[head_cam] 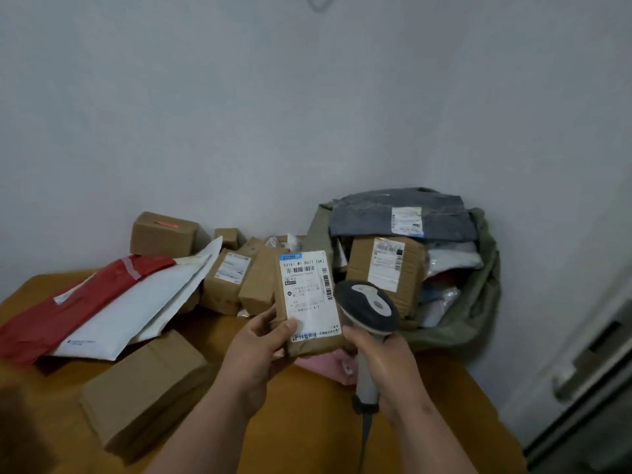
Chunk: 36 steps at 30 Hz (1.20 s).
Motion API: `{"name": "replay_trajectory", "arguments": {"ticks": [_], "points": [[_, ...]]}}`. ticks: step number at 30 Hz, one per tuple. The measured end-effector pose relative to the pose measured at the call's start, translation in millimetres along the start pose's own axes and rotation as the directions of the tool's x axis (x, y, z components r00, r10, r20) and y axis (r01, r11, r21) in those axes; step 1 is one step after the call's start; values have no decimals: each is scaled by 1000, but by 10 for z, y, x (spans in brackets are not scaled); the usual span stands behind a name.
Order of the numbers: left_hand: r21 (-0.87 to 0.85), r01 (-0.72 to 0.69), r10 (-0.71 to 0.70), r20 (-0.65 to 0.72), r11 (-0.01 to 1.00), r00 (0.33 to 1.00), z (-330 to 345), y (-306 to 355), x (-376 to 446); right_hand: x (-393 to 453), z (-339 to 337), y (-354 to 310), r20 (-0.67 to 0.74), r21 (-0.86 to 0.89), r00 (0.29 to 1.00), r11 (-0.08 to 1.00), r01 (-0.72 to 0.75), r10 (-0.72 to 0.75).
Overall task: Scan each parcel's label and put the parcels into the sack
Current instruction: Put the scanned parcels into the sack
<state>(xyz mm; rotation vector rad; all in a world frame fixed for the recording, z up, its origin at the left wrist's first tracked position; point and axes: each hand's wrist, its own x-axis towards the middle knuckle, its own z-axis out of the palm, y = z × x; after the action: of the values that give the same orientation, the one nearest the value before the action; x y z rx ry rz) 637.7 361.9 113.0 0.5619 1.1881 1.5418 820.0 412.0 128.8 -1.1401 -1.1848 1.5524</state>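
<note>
Left grip point(260, 340) pinches the parcel point(309, 302), label up; right grip point(379, 354) wraps the scanner point(367, 302) just beside it. Scanning step, it seems. Next: into the sack point(478, 295) beyond the scanner.

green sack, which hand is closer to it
Right. The right hand, gripping the scanner, sits just beside the green sack; the left hand, holding the parcel, is farther away.

"501E- M1 BS77 [SK]" on parcel label point(309, 295)
</note>
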Motion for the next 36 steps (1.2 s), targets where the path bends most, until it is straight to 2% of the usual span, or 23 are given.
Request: {"name": "replay_trajectory", "arguments": {"ticks": [5, 8, 12, 17, 23, 26, 29, 31, 32, 34, 36], "points": [[139, 11, -8, -19, 990, 1000, 811, -347, 181, 165, -739, 58, -2, 36, 1000, 999, -29, 29], [293, -20, 30, -29, 956, 999, 1177, -451, 321, 292, -1044, 66, -85, 75, 995, 996, -44, 51], [489, -134, 88, 116, 862, 989, 1590, -488, 616, 553, -1307, 54, -221, 162, 963, 980, -117, 152], [701, -287, 124, 275, 653, 953, 1989, -524, 1041, 827, -1482, 90, -310, 291, 912, 940, -180, 270], [796, -506, 285, 427, 332, 858, 2319, -691, 1391, 1094, -1745, 90, -296, 381, 888, 896, -229, 353], [804, -560, 338, 479, 202, 810, 2513, -785, 1564, 1306, -1900, 51, -287, 423, 884, 876, -230, 370], [832, -546, 400, 471, 94, 786, 2743, -960, 1769, 1583, -2084, 63, -280, 429, 886, 874, -230, 370], [877, -477, 344, 430, 59, 835, 2867, -1135, 1910, 1746, -2205, 87, -282, 415, 885, 879, -236, 371], [904, -427, 261, 406, 25, 876, 2916, -1241, 1983, 1822, -2265, 101, -285, 404, 885, 884, -237, 367], [940, -338, 26, 339, -39, 940, 2994, -1452, 2119, 1952, -2374, 125, -280, 378, 887, 891, -250, 368], [967, -254, -188, 246, -20, 951, 3066, -1581, 2237, 2049, -2471, 147, -269, 347, 889, 899, -269, 370]]}}
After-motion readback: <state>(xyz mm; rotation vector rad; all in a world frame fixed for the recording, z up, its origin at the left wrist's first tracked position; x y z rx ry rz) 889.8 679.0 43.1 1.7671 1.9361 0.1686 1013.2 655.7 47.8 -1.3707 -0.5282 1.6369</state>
